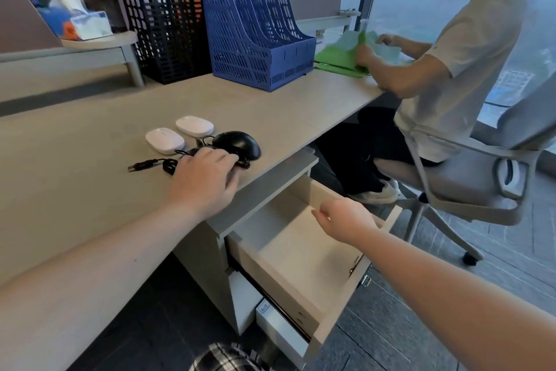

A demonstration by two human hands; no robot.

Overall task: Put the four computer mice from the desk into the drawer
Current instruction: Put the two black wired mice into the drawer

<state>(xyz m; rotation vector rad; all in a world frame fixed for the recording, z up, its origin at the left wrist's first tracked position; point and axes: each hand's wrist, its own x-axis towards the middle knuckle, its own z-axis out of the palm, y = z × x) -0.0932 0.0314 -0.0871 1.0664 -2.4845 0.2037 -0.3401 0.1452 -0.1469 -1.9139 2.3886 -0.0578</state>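
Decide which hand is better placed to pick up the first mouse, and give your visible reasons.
The left hand: it lies on the desk over a black mouse beside the other black mouse. The right hand hovers over the open drawer, away from the mice.

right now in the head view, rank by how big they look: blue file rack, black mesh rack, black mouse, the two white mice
1. blue file rack
2. black mesh rack
3. black mouse
4. near white mouse and far white mouse: alike, no ranking.
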